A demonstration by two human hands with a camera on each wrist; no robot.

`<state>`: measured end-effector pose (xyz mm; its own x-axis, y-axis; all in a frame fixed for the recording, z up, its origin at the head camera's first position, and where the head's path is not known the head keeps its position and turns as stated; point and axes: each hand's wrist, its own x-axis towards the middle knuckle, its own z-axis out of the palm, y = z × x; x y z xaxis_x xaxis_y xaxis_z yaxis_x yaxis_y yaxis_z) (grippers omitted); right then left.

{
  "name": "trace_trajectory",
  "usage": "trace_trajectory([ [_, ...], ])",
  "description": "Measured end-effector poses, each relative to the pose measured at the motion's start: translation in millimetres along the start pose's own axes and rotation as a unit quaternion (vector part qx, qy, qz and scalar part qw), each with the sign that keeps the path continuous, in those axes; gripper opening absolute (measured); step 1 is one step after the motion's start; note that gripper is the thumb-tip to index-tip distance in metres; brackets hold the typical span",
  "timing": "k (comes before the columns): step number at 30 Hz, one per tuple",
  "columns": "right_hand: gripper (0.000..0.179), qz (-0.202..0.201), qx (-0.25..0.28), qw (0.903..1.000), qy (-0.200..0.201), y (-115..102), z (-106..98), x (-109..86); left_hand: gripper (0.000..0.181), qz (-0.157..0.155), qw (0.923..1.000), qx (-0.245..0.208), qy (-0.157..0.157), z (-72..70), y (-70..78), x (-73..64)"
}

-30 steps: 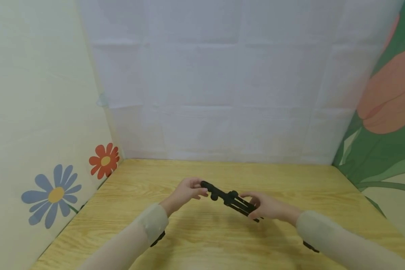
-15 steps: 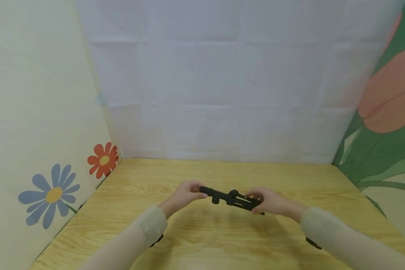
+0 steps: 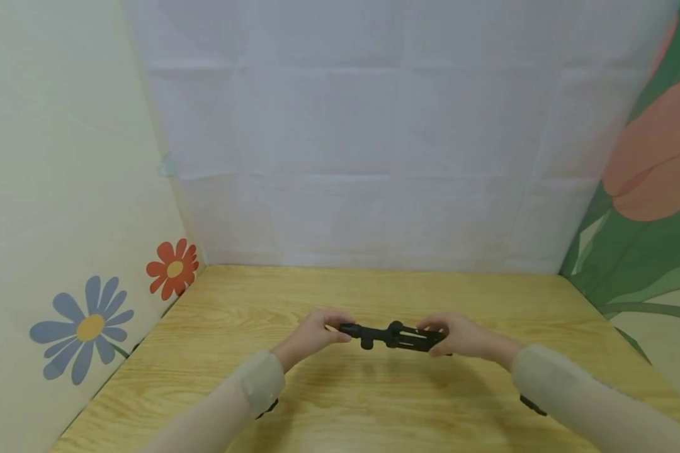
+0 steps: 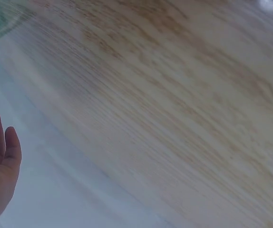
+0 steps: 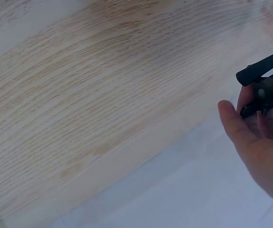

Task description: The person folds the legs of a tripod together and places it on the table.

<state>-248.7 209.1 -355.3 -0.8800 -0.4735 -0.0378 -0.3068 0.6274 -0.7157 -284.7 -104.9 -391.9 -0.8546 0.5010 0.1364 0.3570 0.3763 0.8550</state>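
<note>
A small black tripod (image 3: 393,335) with its legs folded together is held nearly level above the table, between both hands. My left hand (image 3: 316,331) pinches its narrow end between thumb and fingers. The right hand (image 3: 461,335) grips the leg end, thumb below and fingers over the far side. Seen from the right wrist, the leg tips of the tripod (image 5: 265,90) stick out past the fingers of the right hand (image 5: 262,147). Only part of the left hand (image 4: 1,171) shows at the left wrist view's edge, and the tripod is out of that view.
The wood-grain table (image 3: 340,409) lies beneath the hands. A white cloth (image 3: 374,138) hangs at its back edge. Flower-printed panels stand at the left (image 3: 79,189) and the right (image 3: 651,251).
The tripod has turned from a clear slope down to the right to nearly level. Its left end has come down, and both hands have shifted slightly to the right.
</note>
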Motion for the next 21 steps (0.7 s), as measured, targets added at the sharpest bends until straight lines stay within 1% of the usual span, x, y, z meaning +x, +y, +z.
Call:
trace_trajectory([
  [4,0.05,-0.005,0.005,1.0,-0.006,1,-2,-0.3,0.023,0.01,0.9999,0.004,-0.006,3.3,-0.8,0.4],
  [8,0.049,-0.012,-0.002,0.9999,-0.012,2,-3,0.1,0.022,0.018,0.9997,0.009,-0.011,6.1,-2.2,0.5],
  [12,0.05,-0.014,-0.005,0.9998,-0.015,5,-4,1.4,0.021,0.015,0.9997,0.004,-0.017,9.3,-4.7,1.9],
  [21,0.051,-0.004,-0.002,1.0,-0.006,11,-5,3.2,0.02,0.005,1.0,0.005,-0.002,17.0,-5.8,6.0],
])
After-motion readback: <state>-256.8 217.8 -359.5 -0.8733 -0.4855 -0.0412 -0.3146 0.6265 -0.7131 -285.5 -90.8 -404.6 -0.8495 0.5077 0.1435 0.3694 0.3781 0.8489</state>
